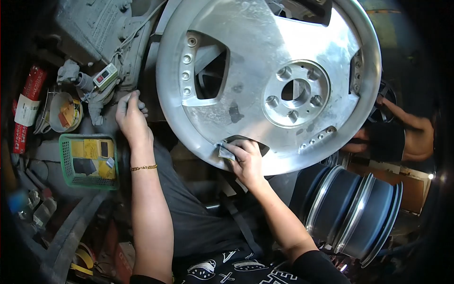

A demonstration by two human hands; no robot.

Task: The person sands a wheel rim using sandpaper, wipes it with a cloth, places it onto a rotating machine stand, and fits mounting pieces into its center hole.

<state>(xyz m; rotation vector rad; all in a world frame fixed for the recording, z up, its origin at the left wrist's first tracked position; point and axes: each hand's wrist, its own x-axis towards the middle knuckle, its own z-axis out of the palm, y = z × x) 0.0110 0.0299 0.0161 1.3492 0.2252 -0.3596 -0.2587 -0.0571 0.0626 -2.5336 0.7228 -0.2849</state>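
Observation:
A large bare-metal car wheel [246,52] faces me, with spoke openings, bolt holes and a round hub hole. At its lower rim, my right hand [248,161] is closed on a small folded piece of sandpaper [226,153], which touches the edge beside the lower opening. Some of those fingers reach into the opening and are partly hidden. To the left of the wheel and apart from it, my left hand [132,116] is curled closed, thumb up, fingertips grey with dust. Nothing shows between its fingers.
A green basket [64,163] with yellow sandpaper packs sits at left, below a round bowl [60,112]. A switch box [105,77] with cable hangs by a dusty machine [92,28]. Wheel barrels [350,208] stand at lower right. Another person [418,135] works at far right.

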